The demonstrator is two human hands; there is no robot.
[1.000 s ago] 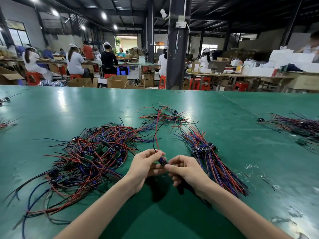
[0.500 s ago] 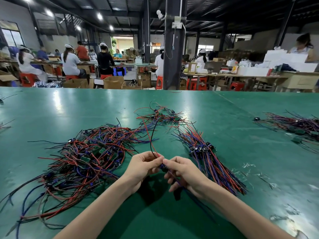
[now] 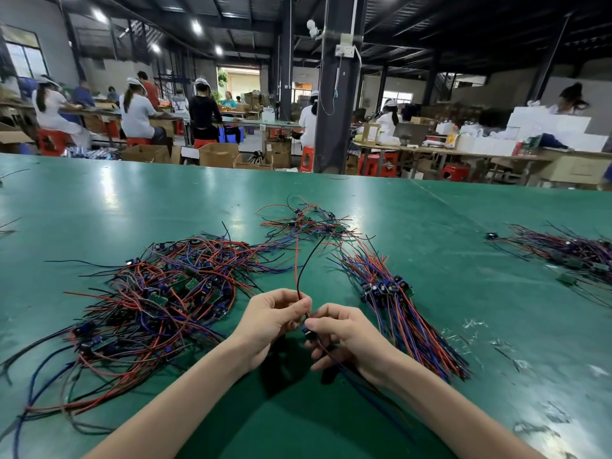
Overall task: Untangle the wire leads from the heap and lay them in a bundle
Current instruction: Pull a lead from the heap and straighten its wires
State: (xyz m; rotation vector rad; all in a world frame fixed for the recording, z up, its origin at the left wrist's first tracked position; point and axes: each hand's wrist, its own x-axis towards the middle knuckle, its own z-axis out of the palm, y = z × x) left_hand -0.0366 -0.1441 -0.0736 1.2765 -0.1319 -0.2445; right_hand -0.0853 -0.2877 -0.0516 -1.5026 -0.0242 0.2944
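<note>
Heap [image 3: 149,309] cut off at left edge, wire lead [image 3: 299,276] partly hidden inside right hand [image 3: 347,336]

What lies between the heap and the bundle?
In the head view, the left hand and right hand, both pinching one lead; otherwise bare green table.

The one head-worn camera is looking forward and down over the green table [image 3: 139,200] from its near edge, sitting close above the left hand [image 3: 270,321] and right hand [image 3: 347,332], which are showing low at the table's near middle. Past the table's far edge it is taking in a dark pillar [image 3: 334,104] and, apparently, further work benches [image 3: 440,150], curving under the wide-angle lens.
</note>
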